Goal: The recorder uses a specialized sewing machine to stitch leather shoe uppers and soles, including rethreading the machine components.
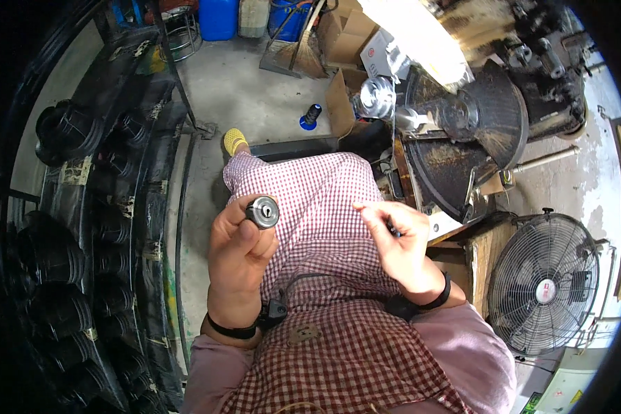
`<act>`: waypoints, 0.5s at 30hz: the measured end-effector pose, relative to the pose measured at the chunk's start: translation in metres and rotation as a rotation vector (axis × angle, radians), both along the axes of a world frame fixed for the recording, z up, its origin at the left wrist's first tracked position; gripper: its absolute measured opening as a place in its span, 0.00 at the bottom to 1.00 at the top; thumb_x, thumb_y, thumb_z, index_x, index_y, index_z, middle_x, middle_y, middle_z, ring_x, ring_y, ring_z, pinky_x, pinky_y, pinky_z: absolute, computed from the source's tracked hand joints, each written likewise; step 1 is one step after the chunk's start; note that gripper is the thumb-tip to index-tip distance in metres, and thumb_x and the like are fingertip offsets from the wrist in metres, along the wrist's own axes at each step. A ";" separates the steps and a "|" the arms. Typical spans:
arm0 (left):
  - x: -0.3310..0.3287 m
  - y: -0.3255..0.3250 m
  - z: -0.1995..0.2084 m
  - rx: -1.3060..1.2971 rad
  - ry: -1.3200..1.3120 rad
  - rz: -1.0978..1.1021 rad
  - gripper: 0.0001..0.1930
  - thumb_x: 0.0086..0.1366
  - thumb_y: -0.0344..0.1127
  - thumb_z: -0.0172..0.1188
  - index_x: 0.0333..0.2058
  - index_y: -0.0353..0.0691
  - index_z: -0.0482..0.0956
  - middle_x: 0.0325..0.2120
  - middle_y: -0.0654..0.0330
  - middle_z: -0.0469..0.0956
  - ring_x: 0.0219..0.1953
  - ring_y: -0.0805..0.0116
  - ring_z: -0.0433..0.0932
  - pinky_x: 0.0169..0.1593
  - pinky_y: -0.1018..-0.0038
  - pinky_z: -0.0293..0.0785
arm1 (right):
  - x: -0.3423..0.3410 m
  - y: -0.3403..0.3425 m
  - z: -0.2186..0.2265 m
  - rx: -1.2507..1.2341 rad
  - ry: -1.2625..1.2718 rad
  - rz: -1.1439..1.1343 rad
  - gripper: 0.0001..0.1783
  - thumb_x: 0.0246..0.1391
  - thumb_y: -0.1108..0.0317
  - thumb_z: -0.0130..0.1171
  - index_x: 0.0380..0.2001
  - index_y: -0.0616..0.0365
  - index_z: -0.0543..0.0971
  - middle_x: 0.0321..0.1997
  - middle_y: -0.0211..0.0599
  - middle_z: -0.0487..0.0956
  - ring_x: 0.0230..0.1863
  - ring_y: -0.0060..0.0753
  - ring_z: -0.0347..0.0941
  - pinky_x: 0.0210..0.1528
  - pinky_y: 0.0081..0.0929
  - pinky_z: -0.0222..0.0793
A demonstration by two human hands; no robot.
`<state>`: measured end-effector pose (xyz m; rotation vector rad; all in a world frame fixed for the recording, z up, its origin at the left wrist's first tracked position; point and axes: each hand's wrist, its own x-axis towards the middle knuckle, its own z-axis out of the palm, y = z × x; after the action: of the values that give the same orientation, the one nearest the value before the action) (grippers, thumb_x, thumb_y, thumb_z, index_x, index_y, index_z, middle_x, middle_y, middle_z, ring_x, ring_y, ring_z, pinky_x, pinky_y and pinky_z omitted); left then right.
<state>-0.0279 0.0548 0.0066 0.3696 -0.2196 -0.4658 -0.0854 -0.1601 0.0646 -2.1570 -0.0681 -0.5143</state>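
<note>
In my left hand [241, 245] I hold a round dark metal bobbin case [263, 212] between thumb and fingers. Its ringed face with a hole in the centre is turned up toward me. Over my lap, to the right and apart from it, my right hand [401, 241] is curled with thumb and forefinger pinched together. A small dark object [394, 230] shows between its fingers, too little of it visible to name. Below both hands lies a red-and-white checked apron [317, 269] over my legs.
Racks of black ribbed parts [55, 255] line the left. A machine with a dark round guard [500, 114] stands at the right, above a caged fan [545, 290]. A black thread cone [312, 116], a broom [309, 52] and cardboard boxes [346, 38] are ahead on the floor.
</note>
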 end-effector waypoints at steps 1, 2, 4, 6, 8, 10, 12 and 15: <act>-0.003 -0.001 0.002 0.007 0.003 -0.012 0.24 0.60 0.38 0.63 0.49 0.27 0.70 0.24 0.67 0.70 0.16 0.84 0.54 0.20 0.83 0.48 | -0.002 -0.003 -0.001 0.035 -0.061 -0.027 0.07 0.49 0.78 0.62 0.34 0.63 0.82 0.26 0.38 0.82 0.24 0.17 0.74 0.26 0.16 0.68; -0.005 -0.002 0.004 0.042 -0.008 0.009 0.24 0.60 0.38 0.63 0.49 0.27 0.70 0.24 0.67 0.69 0.16 0.84 0.54 0.20 0.83 0.48 | -0.003 -0.006 -0.003 0.127 -0.041 -0.047 0.05 0.50 0.77 0.61 0.32 0.64 0.82 0.26 0.37 0.82 0.25 0.18 0.75 0.28 0.17 0.69; -0.009 -0.006 0.008 0.102 -0.021 0.050 0.25 0.59 0.39 0.64 0.48 0.26 0.70 0.23 0.67 0.70 0.16 0.86 0.55 0.20 0.84 0.48 | -0.004 -0.010 -0.003 0.124 -0.042 -0.078 0.05 0.50 0.77 0.61 0.32 0.65 0.82 0.26 0.37 0.82 0.26 0.19 0.76 0.31 0.16 0.69; -0.011 -0.010 0.012 0.158 -0.035 0.075 0.25 0.58 0.40 0.65 0.47 0.26 0.71 0.23 0.68 0.71 0.17 0.86 0.57 0.20 0.85 0.50 | 0.000 -0.011 -0.001 0.102 -0.027 -0.089 0.05 0.49 0.77 0.62 0.32 0.65 0.82 0.26 0.37 0.82 0.27 0.19 0.76 0.32 0.17 0.70; -0.010 -0.016 0.016 0.213 -0.046 0.112 0.25 0.58 0.40 0.66 0.46 0.26 0.72 0.23 0.68 0.72 0.18 0.87 0.59 0.21 0.87 0.52 | 0.010 -0.010 0.001 0.120 -0.055 -0.120 0.05 0.50 0.78 0.61 0.32 0.65 0.82 0.27 0.37 0.82 0.28 0.19 0.75 0.32 0.17 0.69; -0.006 -0.023 0.020 0.357 -0.099 0.187 0.24 0.57 0.39 0.67 0.45 0.25 0.73 0.24 0.70 0.73 0.20 0.88 0.62 0.23 0.89 0.56 | 0.024 -0.008 0.004 0.185 -0.042 -0.125 0.05 0.50 0.78 0.61 0.32 0.65 0.82 0.27 0.36 0.81 0.28 0.19 0.74 0.32 0.17 0.68; 0.001 -0.030 0.024 0.402 -0.104 0.221 0.24 0.56 0.38 0.67 0.44 0.25 0.73 0.23 0.70 0.73 0.21 0.89 0.62 0.24 0.90 0.56 | 0.041 -0.010 0.008 0.161 -0.090 -0.102 0.06 0.48 0.78 0.61 0.33 0.63 0.82 0.24 0.32 0.78 0.26 0.22 0.70 0.31 0.19 0.65; 0.016 -0.040 0.027 0.448 -0.112 0.285 0.21 0.57 0.35 0.67 0.43 0.24 0.73 0.21 0.73 0.70 0.21 0.91 0.61 0.24 0.91 0.56 | 0.047 -0.017 0.019 -0.158 -0.157 -0.059 0.08 0.46 0.77 0.63 0.33 0.60 0.83 0.22 0.30 0.76 0.25 0.24 0.68 0.31 0.22 0.64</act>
<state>-0.0119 0.0151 0.0332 0.8545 -0.1664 -0.2086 -0.0382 -0.1775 0.0838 -2.2738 -0.1360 -0.7334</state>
